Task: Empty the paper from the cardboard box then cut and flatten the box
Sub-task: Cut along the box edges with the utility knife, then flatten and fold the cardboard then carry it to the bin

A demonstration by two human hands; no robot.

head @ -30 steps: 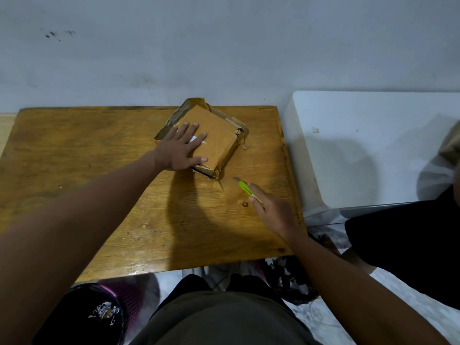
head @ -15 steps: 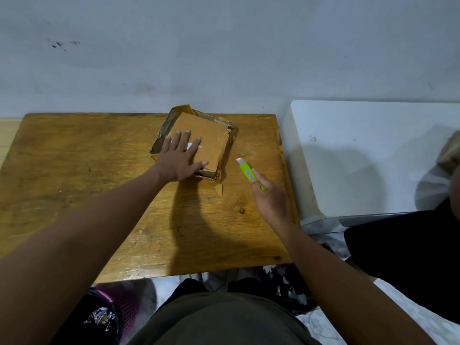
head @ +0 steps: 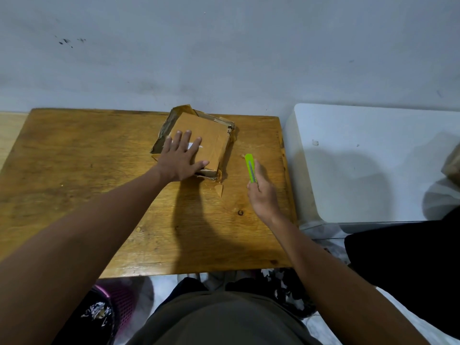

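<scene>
Cardboard box [head: 199, 143] at far edge of wooden table [head: 74, 170], turned at an angle, torn flaps round its base. Left hand [head: 181, 158] flat on box top, fingers spread and straight, gripping nothing. Right hand [head: 262, 192] just right of box, fingers curled round green utility knife [head: 251, 170], tip pointing away. White surface [head: 373, 158] beside table.

1. I see bare wooden table [head: 87, 195] left of and in front of the cardboard box [head: 206, 138].
2. Wall [head: 224, 58] blocks directly behind the box.
3. White surface [head: 373, 158] borders the table's right edge.
</scene>
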